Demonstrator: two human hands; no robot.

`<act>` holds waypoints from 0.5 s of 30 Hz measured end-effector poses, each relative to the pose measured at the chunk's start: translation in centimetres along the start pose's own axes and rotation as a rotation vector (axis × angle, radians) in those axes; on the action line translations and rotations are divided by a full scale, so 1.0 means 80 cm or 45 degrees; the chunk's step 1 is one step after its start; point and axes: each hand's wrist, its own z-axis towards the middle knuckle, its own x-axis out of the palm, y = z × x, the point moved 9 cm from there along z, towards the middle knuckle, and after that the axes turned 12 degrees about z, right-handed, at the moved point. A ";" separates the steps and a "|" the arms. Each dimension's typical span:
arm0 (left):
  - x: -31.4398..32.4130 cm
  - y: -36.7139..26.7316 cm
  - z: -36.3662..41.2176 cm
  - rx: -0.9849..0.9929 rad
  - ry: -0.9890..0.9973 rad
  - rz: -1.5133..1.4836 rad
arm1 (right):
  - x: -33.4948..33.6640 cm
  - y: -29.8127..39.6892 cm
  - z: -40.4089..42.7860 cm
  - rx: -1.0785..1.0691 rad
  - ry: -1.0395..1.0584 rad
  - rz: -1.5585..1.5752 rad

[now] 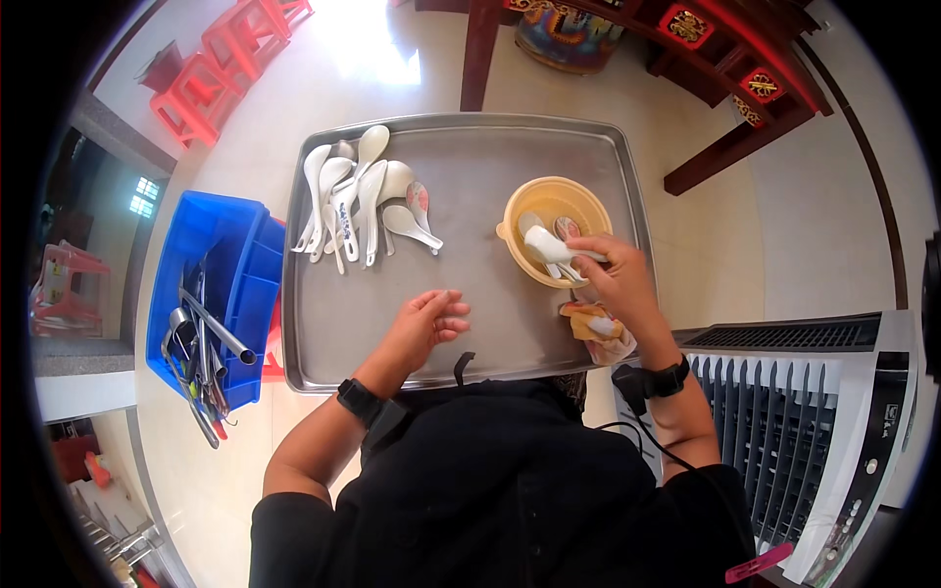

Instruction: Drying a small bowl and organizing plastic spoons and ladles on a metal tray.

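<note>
Over the yellow plastic bowl (518,255), my right hand (621,275) grips a white soup spoon (546,246) by its handle, with the spoon's head tilted over the bowl. Several other spoons, one with a red pattern (566,227), lie inside the bowl, partly hidden by the held one. My left hand (428,323) hovers above the metal tray (470,176) with its fingers slightly curled and nothing in them. A pile of white ladles and spoons (360,192) rests at the tray's far left. Beside my right wrist lies a folded cloth (612,345) with a yellow sponge (590,321).
Left of the tray stands a blue plastic basket (237,257) of metal utensils (213,331). An air cooler (779,397) is close on the right. Red plastic stools (198,95) and a carved dark-red wooden table (481,59) stand farther off. A dark cable hangs by my right arm.
</note>
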 end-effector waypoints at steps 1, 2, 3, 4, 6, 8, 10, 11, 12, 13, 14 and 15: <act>-0.002 0.005 0.000 -0.014 -0.004 -0.013 | 0.007 -0.001 0.002 -0.018 0.032 -0.042; -0.005 0.009 0.001 -0.028 -0.009 -0.027 | 0.009 -0.009 0.004 -0.021 0.034 -0.041; -0.005 0.009 0.002 -0.027 -0.008 -0.026 | 0.011 -0.015 0.006 -0.053 0.033 -0.105; -0.004 0.008 0.003 -0.022 0.000 -0.042 | 0.012 -0.020 0.007 -0.084 0.032 -0.169; -0.003 0.008 0.004 -0.016 0.006 -0.058 | 0.015 -0.024 0.010 -0.149 0.033 -0.282; -0.003 0.008 0.005 -0.021 0.008 -0.075 | 0.019 -0.020 0.011 -0.212 0.035 -0.395; -0.004 0.009 0.006 -0.018 0.016 -0.087 | 0.032 -0.012 0.011 -0.258 0.116 -0.591; -0.003 0.009 0.006 -0.015 0.023 -0.097 | 0.035 -0.007 0.010 -0.256 0.116 -0.592; -0.004 0.010 0.006 -0.016 0.021 -0.100 | 0.042 0.003 0.008 -0.296 0.122 -0.694; -0.005 0.010 0.006 -0.019 0.020 -0.112 | 0.048 0.011 0.005 -0.337 0.127 -0.795; -0.005 0.011 0.005 -0.023 0.019 -0.124 | 0.051 0.013 0.005 -0.337 0.131 -0.794; -0.006 0.011 0.006 -0.022 0.018 -0.126 | 0.054 0.014 0.005 -0.324 0.153 -0.847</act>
